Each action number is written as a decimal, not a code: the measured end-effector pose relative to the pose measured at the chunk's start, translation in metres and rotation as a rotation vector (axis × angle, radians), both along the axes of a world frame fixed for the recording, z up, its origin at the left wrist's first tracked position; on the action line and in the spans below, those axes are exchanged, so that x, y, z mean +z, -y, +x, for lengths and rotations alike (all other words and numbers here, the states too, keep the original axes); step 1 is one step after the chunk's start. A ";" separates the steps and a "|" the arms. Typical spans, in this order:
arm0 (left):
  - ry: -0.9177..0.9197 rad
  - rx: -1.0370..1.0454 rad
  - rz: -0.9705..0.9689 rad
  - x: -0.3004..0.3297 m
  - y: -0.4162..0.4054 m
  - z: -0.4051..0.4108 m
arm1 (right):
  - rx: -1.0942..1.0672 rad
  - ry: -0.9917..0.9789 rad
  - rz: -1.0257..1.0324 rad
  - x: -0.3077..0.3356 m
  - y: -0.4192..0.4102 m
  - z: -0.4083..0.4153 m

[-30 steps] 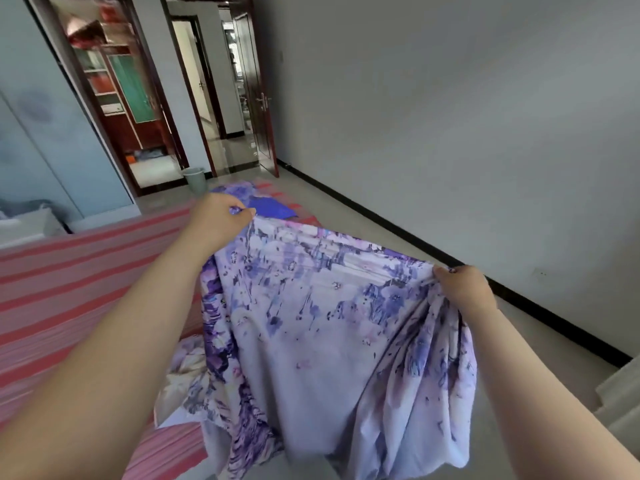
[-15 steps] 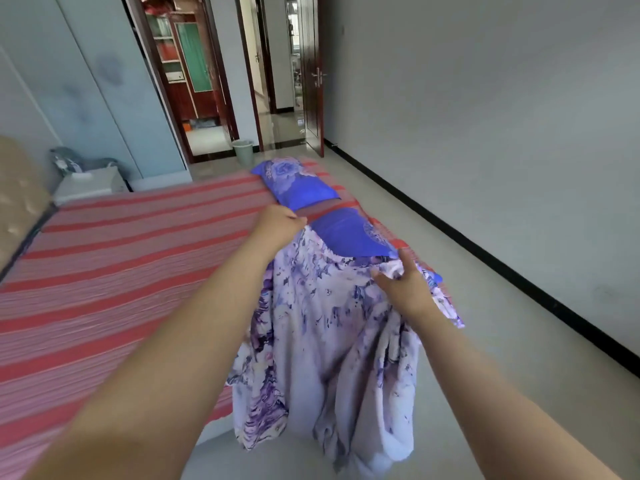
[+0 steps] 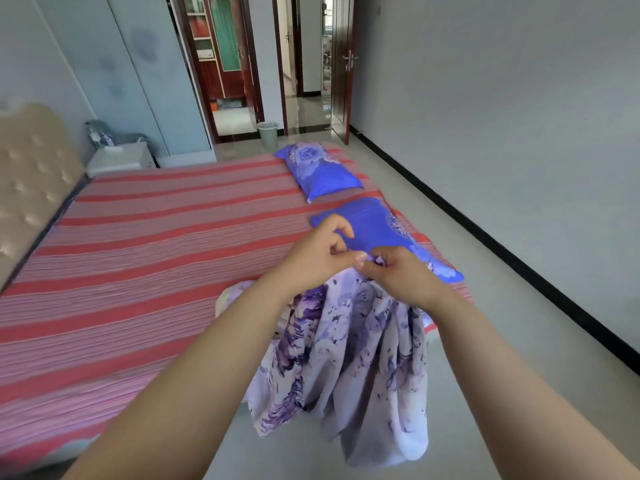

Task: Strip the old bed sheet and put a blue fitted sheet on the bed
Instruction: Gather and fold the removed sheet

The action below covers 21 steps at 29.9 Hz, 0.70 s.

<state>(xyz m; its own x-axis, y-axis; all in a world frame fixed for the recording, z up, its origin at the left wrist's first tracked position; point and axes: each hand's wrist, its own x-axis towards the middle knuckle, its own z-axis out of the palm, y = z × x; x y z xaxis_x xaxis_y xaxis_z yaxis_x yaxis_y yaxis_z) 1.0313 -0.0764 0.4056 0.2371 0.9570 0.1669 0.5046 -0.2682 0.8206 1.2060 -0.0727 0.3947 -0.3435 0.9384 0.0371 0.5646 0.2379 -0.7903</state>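
Note:
A pale purple floral sheet [image 3: 360, 355] hangs doubled over past the bed's foot edge, its bottom drooping toward the floor. My left hand [image 3: 320, 252] and my right hand [image 3: 398, 271] meet at its top edge, and both pinch the fabric, fingertips nearly touching. The bed [image 3: 145, 258] lies bare under a red and pink striped cover. A folded blue cloth [image 3: 374, 220] lies on the bed just beyond my hands, partly hidden by them. A blue floral pillow [image 3: 320, 171] rests farther along the same edge.
A tufted beige headboard [image 3: 31, 174] stands at the left with a white nightstand [image 3: 121, 159] beside it. A pale green bin [image 3: 268, 133] sits by the open doorway [image 3: 311, 64]. Grey floor [image 3: 467, 258] runs between the bed and the right wall.
My hands have come together from wide apart, folding the floral sheet in half so it hangs narrower. The view has swung left, showing more of the bed and headboard.

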 end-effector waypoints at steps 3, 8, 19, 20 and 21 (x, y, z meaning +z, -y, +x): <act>-0.132 0.061 0.043 -0.018 0.012 -0.022 | -0.074 -0.048 0.035 -0.004 0.005 0.002; -0.417 0.179 0.379 -0.035 0.030 -0.020 | -0.109 -0.052 0.103 0.001 0.012 0.000; -0.545 0.600 0.289 -0.030 0.048 0.013 | -0.156 0.166 0.325 -0.005 0.029 -0.016; -0.555 0.625 0.214 -0.033 0.047 0.008 | -0.171 0.164 0.337 -0.006 0.029 -0.016; -0.567 0.642 0.155 -0.040 0.045 0.001 | -0.189 0.162 0.345 -0.007 0.029 -0.016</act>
<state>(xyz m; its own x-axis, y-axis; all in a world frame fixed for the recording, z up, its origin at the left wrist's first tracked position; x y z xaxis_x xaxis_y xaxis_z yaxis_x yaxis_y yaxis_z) 1.0322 -0.1218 0.3654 -0.2538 0.9104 0.3268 0.9181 0.1204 0.3775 1.1902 -0.1017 0.3878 -0.1936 0.9275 0.3199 0.7341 0.3533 -0.5799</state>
